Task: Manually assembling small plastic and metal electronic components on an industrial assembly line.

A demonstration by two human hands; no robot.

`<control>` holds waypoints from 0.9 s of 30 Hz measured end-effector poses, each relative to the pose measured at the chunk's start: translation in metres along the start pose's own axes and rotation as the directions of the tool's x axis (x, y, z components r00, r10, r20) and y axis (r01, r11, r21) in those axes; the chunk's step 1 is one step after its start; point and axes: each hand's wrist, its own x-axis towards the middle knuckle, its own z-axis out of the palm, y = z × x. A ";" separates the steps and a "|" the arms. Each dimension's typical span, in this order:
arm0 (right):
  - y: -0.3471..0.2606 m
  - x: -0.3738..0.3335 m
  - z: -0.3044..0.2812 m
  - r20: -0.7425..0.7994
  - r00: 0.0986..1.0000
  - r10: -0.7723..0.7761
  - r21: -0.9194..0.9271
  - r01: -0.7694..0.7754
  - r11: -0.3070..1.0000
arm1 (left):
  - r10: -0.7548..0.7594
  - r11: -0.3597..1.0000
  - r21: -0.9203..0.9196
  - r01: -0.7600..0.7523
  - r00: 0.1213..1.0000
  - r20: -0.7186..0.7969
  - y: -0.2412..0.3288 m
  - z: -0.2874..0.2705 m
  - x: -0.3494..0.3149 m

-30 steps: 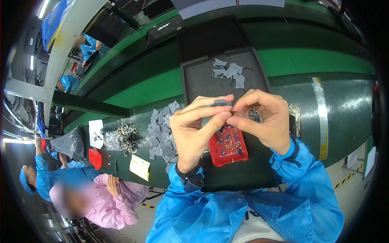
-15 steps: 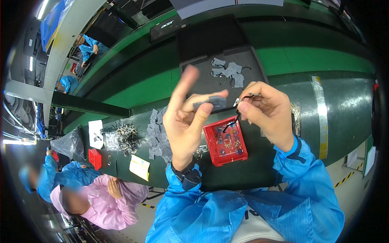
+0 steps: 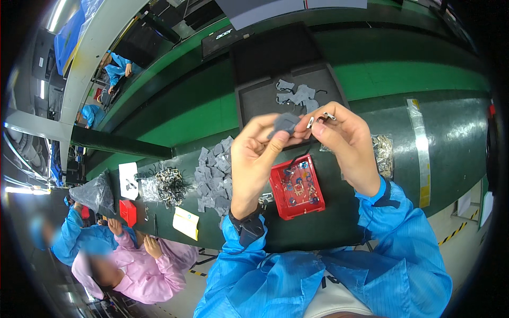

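Between the thumb and fingers of my left hand (image 3: 249,164) is a flat grey piece (image 3: 286,123) with a squared outline. My right hand (image 3: 350,148) pinches a thin black cable, with a small silver metal part (image 3: 310,123) at my fingertips and a second metal part (image 3: 329,115) by my index finger. The two hands are close together, almost fingertip to fingertip. A dark strand hangs beneath them over a red bin (image 3: 299,213) of small metal and coloured parts. Behind my hands, a black tray (image 3: 253,103) carries several similar grey pieces (image 3: 303,95), some with black cables.
Left of my left wrist lies a heap of grey pieces (image 3: 213,177). Further left are a bundle of cables with metal ends (image 3: 170,185), a yellow paper (image 3: 185,222) and a small red box (image 3: 128,213). A bag of metal parts (image 3: 383,153) lies right. Co-workers sit at left.
My left hand has come down and its raised finger has folded in toward the grey piece. It is now nearer my right hand, and the metal parts show more plainly.
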 end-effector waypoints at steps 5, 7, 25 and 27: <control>-0.006 -0.004 -0.005 -0.020 0.998 0.053 -0.097 -0.054 0.994 | 0.078 0.989 0.131 -0.072 0.996 -0.042 0.000 0.005 -0.006; -0.007 -0.008 -0.001 -0.023 0.998 0.063 -0.121 -0.065 0.990 | 0.227 0.930 0.314 -0.191 0.971 -0.079 -0.004 0.008 -0.007; 0.003 -0.019 0.017 -0.046 0.995 0.092 0.025 -0.091 0.996 | 0.760 0.256 0.763 -0.594 0.611 0.221 -0.022 0.014 -0.008; 0.002 -0.020 0.017 -0.033 0.997 0.067 -0.006 -0.068 0.998 | 0.757 0.242 0.769 -0.591 0.611 0.232 -0.019 0.013 -0.008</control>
